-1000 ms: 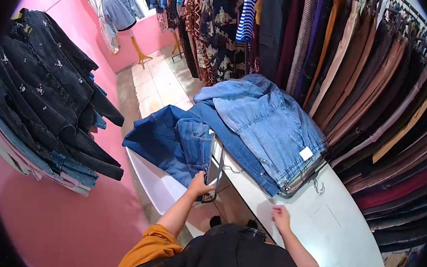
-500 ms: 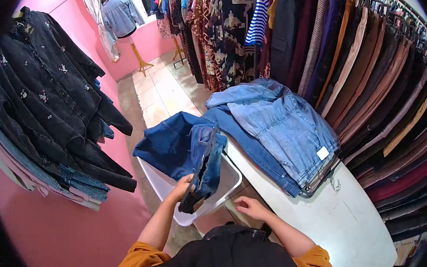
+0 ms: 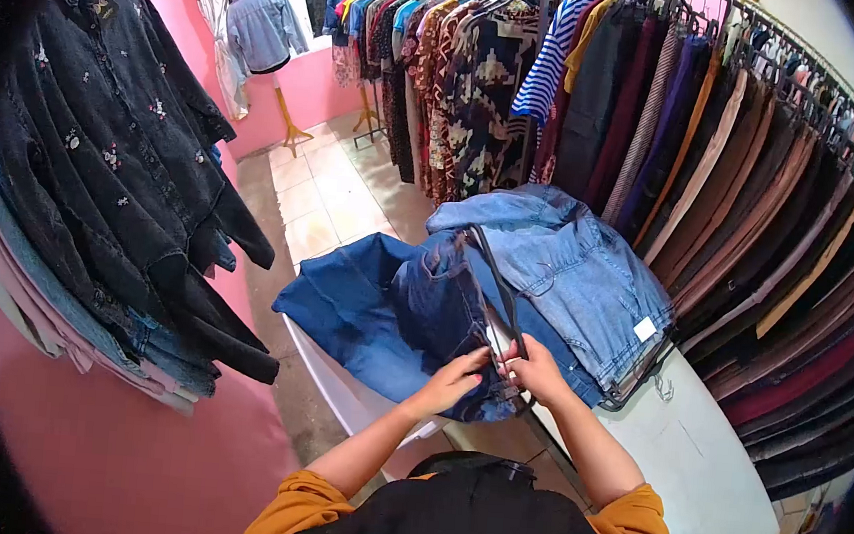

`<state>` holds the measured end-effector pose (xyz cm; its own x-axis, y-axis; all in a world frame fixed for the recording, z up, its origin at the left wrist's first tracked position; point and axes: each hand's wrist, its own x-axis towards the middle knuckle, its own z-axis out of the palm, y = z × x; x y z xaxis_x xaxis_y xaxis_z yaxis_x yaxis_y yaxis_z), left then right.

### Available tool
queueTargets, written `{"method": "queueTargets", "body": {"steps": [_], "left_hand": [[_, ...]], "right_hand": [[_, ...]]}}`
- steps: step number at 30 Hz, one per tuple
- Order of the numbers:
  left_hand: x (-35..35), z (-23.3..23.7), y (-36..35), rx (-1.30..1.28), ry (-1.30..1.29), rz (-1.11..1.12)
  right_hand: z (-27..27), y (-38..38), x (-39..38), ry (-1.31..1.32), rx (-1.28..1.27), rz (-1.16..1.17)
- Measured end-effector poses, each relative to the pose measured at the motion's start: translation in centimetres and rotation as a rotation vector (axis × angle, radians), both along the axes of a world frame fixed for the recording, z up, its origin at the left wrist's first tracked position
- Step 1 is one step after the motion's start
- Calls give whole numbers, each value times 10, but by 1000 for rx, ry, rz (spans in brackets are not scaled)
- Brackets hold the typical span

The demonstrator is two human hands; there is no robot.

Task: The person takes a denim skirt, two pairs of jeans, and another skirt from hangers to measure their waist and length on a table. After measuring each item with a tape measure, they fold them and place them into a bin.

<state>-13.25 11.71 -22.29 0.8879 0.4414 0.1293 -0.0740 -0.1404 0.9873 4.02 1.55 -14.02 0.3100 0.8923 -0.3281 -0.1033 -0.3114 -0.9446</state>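
Observation:
Dark blue jeans drape across a white basket, their waistband side raised near my hands. A black hanger runs along the waistband opening. My left hand is at the waistband's left side, its fingers bent against the denim. On the other side, my right hand has its fingers closed round the hanger and waistband edge. Just beyond lies a pile of lighter blue denim garments with a white tag, on the white table.
The white table extends to the lower right. Dark embroidered denim hangs at the left by a pink wall. Racks of trousers and patterned clothes stand behind and to the right. A denim jacket hangs by the window.
My right hand has moved up from beside the basket to the jeans and hanger. The waistband has shifted right and turned, showing the hanger. The view has shifted slightly.

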Motion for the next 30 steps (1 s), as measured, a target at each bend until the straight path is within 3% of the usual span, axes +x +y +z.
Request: {"method": "queueTargets", "body": {"steps": [1, 5, 6, 8, 9, 11, 12, 13, 15, 16, 18, 21, 25, 27, 28, 30], "left_hand": [[-7, 5, 5, -38, -23, 27], [-58, 40, 31, 547, 125, 151], [-61, 40, 31, 550, 116, 141], [-68, 30, 19, 798, 555, 134], [-63, 23, 14, 799, 542, 131], [-46, -4, 13, 918, 631, 328], [-33, -36, 23, 1023, 567, 527], [-24, -42, 32, 1028, 554, 516], [-3, -36, 53, 956, 384, 803], [4, -29, 63, 955, 371, 791], [17, -12, 91, 856, 244, 1028], [35, 27, 115, 962, 125, 1007], [97, 44, 130, 1033, 7, 891], [117, 73, 124, 758, 76, 663], [127, 95, 116, 803, -130, 682], [135, 114, 111, 912, -254, 698]], "right_hand": [[13, -7, 2, -104, 57, 29], [90, -40, 12, -65, 299, -64], [110, -49, 15, -106, 301, -111], [146, -68, 16, -128, 366, -171], [161, -79, 16, -133, 414, -191], [189, -103, 13, -219, 471, -207], [202, -118, 9, -262, 449, -252], [208, -133, 9, -302, 463, -286], [225, -168, 2, -371, 557, -366], [230, -188, 4, -420, 593, -382], [237, -229, 6, -512, 654, -447], [237, -289, 7, -631, 705, -588], [223, -348, 4, -652, 751, -672], [217, -363, 1, -696, 730, -691], [214, -366, -3, -703, 740, -770], [211, -378, -7, -734, 681, -899]]}}
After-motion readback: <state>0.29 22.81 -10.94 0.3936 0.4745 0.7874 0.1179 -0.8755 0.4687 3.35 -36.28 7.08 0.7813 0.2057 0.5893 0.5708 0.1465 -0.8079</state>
